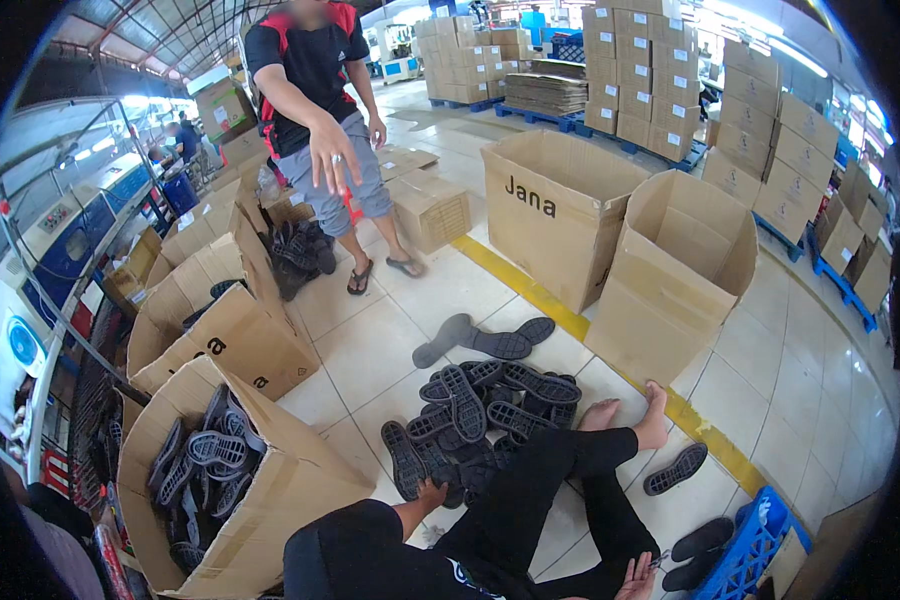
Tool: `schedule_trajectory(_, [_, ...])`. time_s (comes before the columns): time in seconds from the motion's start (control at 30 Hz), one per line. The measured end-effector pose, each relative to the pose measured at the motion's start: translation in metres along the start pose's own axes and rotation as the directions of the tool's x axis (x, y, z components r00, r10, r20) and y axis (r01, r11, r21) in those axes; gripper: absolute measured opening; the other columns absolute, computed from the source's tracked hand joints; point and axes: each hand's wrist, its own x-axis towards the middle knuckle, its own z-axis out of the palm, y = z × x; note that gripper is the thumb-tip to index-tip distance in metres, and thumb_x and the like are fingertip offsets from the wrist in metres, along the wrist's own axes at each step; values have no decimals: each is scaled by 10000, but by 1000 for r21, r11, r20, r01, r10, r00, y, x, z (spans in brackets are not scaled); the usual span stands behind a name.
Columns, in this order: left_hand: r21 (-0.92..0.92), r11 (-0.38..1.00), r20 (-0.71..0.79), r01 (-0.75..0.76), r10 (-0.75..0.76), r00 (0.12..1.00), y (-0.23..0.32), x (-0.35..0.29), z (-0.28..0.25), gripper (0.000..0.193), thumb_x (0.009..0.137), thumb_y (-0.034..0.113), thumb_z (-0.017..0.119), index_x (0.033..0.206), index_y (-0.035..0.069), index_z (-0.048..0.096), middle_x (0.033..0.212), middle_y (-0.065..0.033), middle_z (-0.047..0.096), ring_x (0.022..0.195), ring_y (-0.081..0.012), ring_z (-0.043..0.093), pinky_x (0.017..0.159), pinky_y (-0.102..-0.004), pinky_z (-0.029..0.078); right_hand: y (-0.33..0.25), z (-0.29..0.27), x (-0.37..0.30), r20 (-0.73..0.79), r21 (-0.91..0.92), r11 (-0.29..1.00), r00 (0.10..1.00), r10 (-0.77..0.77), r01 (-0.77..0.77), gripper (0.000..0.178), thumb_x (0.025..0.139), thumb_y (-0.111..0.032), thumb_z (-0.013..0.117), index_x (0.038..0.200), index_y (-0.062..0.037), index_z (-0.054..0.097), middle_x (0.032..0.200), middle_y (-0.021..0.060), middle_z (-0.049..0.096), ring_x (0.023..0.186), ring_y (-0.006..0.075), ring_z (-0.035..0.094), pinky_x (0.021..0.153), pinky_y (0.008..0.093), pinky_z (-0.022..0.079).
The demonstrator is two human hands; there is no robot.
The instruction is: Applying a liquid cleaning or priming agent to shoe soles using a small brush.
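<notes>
I sit on the tiled floor with a heap of dark rubber shoe soles (pixel 465 400) in front of me and against my legs. My left hand (pixel 430 493) is at the near left edge of that heap, its fingers closed on the edge of a shoe sole (pixel 404 460). Close to my right knee, my right hand (pixel 637 579) rests palm up with curled fingers. A small dark thing (pixel 659 560) shows at its fingertips, too small to name. Several loose soles lie apart, one shoe sole (pixel 676 469) beyond my right leg.
At my left stands an open carton (pixel 300 500) filled with soles, with more cartons (pixel 240 345) behind. Two tall open cartons (pixel 560 230) stand at the far right. A blue crate (pixel 760 545) is near right. A person (pixel 315 110) stands ahead, one arm stretched out.
</notes>
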Motion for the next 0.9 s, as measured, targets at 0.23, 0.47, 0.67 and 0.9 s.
schedule_trajectory(0.23, [-5,1000,22,-6,6,1000,3,3,1,903,804,587,583,1453,57,246,1506,-302,142,1366,-511,190,1125,-525,215,4,-12,6,-6,58,998,1000,8,-7,497,954,-95,433,1421,20,309,1480,178,332,1377,342,309,1144,532,253])
schedule_trajectory(0.47, [-47,999,27,0,2,1000,4,2,0,892,815,585,571,1453,65,227,1510,-312,111,1370,-517,172,1128,-520,208,5,-13,5,63,8,1000,998,-19,18,566,955,-114,422,1461,10,201,1474,221,321,1370,349,322,1145,523,251])
schedule_trajectory(0.67, [-13,1000,53,4,-3,999,5,-3,-3,895,820,580,572,1462,69,216,1515,-295,120,1373,-511,172,1128,-521,208,4,-17,5,50,-2,1000,999,-10,10,591,950,-108,413,1477,-8,166,1466,250,316,1363,356,333,1143,525,252])
schedule_trajectory(0.9, [-7,992,13,130,-130,991,-50,60,25,934,793,574,607,1456,38,225,1517,-272,147,1384,-473,187,1130,-504,222,11,-24,20,32,132,991,999,24,-28,470,934,-84,474,1386,6,385,1371,250,445,1295,337,427,1091,520,318])
